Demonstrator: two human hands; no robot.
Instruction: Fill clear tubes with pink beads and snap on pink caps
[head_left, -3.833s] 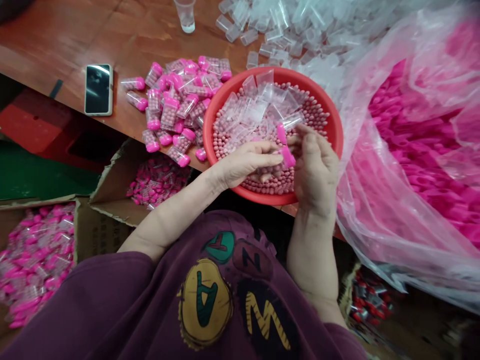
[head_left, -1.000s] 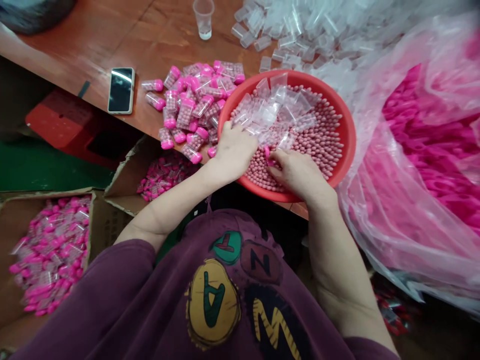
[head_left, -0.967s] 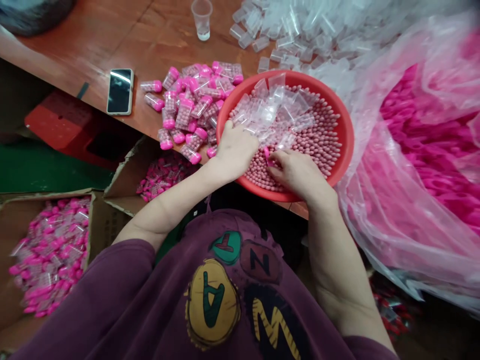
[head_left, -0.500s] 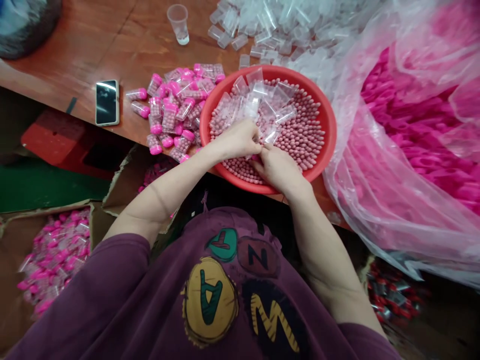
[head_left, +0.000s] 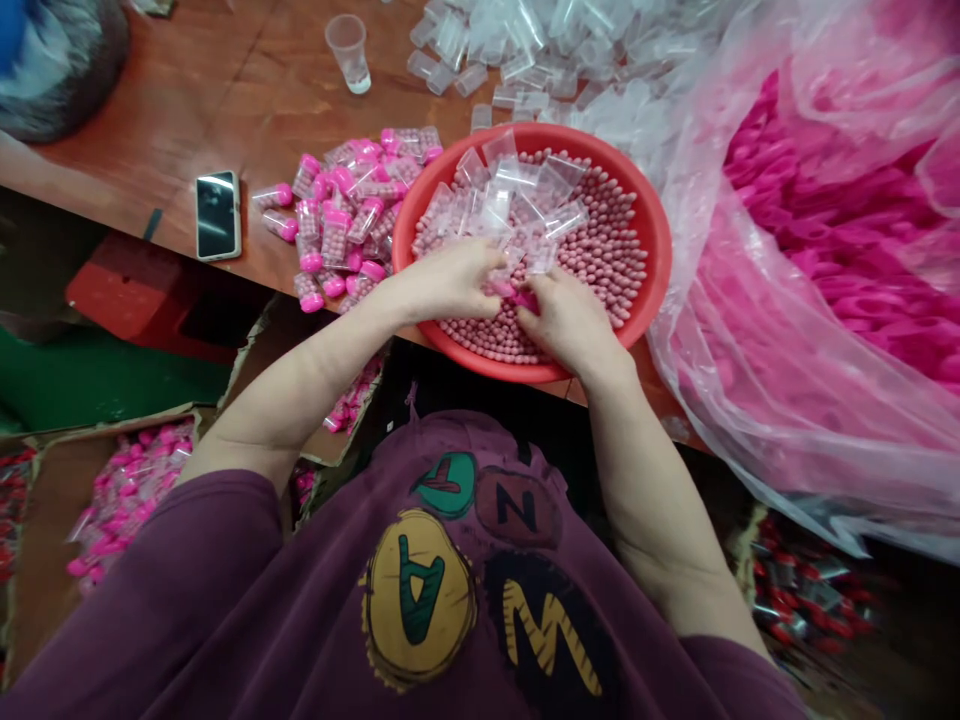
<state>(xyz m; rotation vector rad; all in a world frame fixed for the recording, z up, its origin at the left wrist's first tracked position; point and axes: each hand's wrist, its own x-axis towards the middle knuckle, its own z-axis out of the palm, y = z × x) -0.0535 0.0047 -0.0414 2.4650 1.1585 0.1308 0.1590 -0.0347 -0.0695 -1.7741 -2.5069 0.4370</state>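
Note:
Both my hands are over a red plastic basin (head_left: 660,250) filled with small pink beads (head_left: 607,250). Several clear plastic tubes (head_left: 499,195) lie on the beads. My left hand (head_left: 457,280) has its thumb and fingers curled round a small pink-capped tube (head_left: 500,287), much of it hidden. In my right hand (head_left: 570,318), thumb and fingertips close on a pink cap (head_left: 528,297); a clear tube (head_left: 541,256) is just beyond those fingertips. Left of the basin, filled tubes with pink caps (head_left: 336,235) are piled on the wooden table (head_left: 247,110).
A phone (head_left: 217,215) and a clear cup (head_left: 349,55) rest on the table. Loose clear tubes (head_left: 540,50) are heaped behind the basin. At right sits a large plastic bag of pink caps (head_left: 847,260). Boxes of pink-capped tubes (head_left: 135,495) stand below at left.
My hands, together low over the beads before, have parted slightly, the left moving left and the right a little to the right. More pink shows between them. The view has shifted slightly.

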